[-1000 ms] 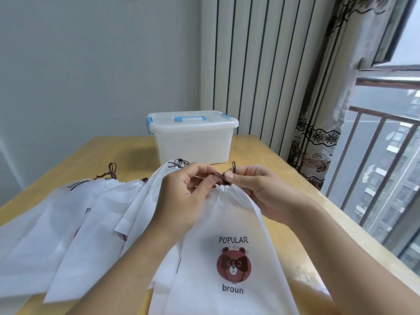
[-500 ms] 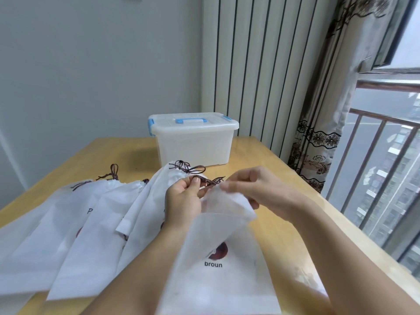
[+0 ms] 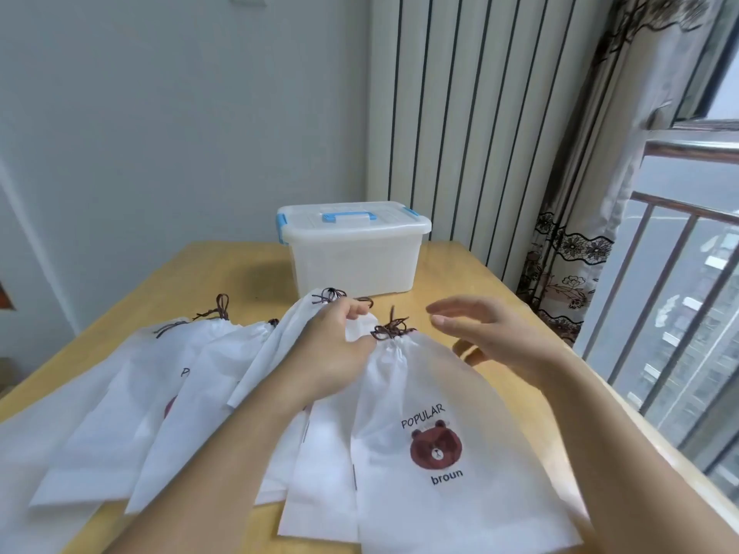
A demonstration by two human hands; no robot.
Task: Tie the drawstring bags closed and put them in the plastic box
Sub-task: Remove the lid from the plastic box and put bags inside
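One box (image 3: 354, 255), lid on; left hand (image 3: 332, 349) fingers pinch bag (image 3: 362, 327); right hand (image 3: 492, 337) spread.

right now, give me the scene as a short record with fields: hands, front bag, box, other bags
left hand: grips white fabric beside the front bag's neck
right hand: open, above the table, holding nothing
front bag: flat on the table, bear print up, brown cord bunched at its gathered neck
plastic box: lid on, behind the bags
other bags: overlapping, fanned to the left

The nearest white bag (image 3: 440, 413) reads "POPULAR" above its bear, "broun" below.
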